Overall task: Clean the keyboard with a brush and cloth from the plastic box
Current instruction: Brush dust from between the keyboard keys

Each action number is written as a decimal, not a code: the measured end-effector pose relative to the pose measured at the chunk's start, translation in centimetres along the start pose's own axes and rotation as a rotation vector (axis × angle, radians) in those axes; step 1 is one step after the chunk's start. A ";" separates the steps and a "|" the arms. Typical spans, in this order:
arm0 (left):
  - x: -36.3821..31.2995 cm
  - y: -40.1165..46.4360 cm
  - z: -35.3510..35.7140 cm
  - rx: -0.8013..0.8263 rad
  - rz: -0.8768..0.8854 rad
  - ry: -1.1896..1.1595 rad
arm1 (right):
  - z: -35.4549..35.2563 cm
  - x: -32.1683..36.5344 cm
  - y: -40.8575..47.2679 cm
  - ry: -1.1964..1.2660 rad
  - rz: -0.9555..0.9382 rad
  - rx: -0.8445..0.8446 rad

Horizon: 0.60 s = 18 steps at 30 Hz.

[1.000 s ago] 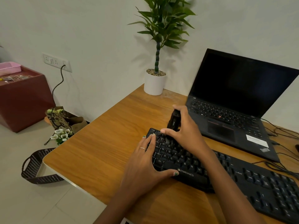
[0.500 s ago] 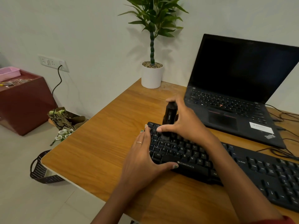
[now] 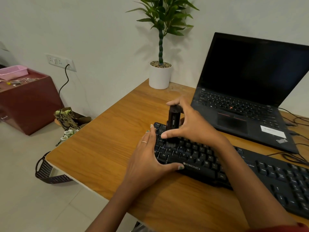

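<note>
brush: while bristles sit on the keyboard (image 3: 209,163), brush (image 3: 173,122) stands upright between thumb and forefinger
right hand (image 3: 192,124): curled, pinching brush
left hand (image 3: 145,158): flat, steadying keyboard's edge

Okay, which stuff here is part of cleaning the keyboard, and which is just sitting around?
In use:
keyboard
brush, gripped by right hand
left hand, steadying the keyboard

Lying about:
laptop
potted plant
second keyboard
pink tray
</note>
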State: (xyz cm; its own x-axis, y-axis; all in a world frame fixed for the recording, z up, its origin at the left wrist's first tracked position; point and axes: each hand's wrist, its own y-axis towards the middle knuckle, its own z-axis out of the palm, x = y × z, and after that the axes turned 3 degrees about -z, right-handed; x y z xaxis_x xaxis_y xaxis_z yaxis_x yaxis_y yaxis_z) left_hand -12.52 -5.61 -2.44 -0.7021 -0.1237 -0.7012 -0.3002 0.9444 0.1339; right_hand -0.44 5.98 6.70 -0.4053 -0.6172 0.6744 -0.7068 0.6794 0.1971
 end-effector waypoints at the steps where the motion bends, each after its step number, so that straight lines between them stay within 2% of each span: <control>1: 0.0 0.0 0.0 0.001 -0.002 0.001 | 0.1 -0.1 0.0 -0.012 -0.002 -0.023; 3: 0.0 0.1 0.0 -0.003 0.002 -0.002 | 1.1 -0.4 0.0 -0.111 -0.031 -0.178; 5: 0.0 0.0 0.0 -0.002 0.004 -0.004 | 1.8 -0.3 -0.1 -0.119 -0.045 -0.235; 9: -0.1 0.1 -0.1 -0.001 0.000 -0.020 | 0.6 0.5 -0.1 -0.001 -0.030 0.006; 13: -0.3 -0.1 -0.1 -0.021 0.012 -0.061 | 2.6 0.3 -0.3 -0.189 -0.099 -0.232; 14: -0.4 -0.2 -0.2 -0.020 0.012 -0.072 | 2.7 0.5 -0.2 -0.177 -0.101 -0.223; 17: -0.3 -0.1 -0.2 -0.020 0.007 -0.080 | 1.5 1.0 -0.1 -0.091 -0.050 -0.047; 18: -0.2 -0.1 -0.1 -0.021 0.007 -0.070 | 1.3 0.9 0.0 -0.095 -0.040 -0.045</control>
State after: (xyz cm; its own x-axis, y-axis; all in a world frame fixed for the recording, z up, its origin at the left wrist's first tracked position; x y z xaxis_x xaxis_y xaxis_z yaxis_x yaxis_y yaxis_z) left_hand -12.44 -5.71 -2.21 -0.6578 -0.0950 -0.7472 -0.3096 0.9384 0.1533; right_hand -1.54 4.85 6.38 -0.4322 -0.6777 0.5950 -0.6975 0.6694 0.2558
